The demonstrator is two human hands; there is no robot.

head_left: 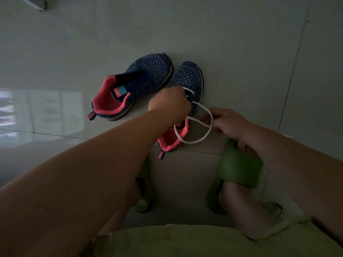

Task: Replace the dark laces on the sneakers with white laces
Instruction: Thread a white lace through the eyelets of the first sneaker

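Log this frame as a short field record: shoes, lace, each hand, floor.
left shoe: on the floor, no lace visible
right shoe: beside it, white lace crossing near the toe, the rest looping loose
left hand: over the right shoe's eyelets, grip hidden
right hand: pinches the lace
floor: pale tiles

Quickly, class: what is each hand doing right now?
Left hand: fingers hidden, on the right sneaker; grip cannot be told.
Right hand: pinches the white lace.
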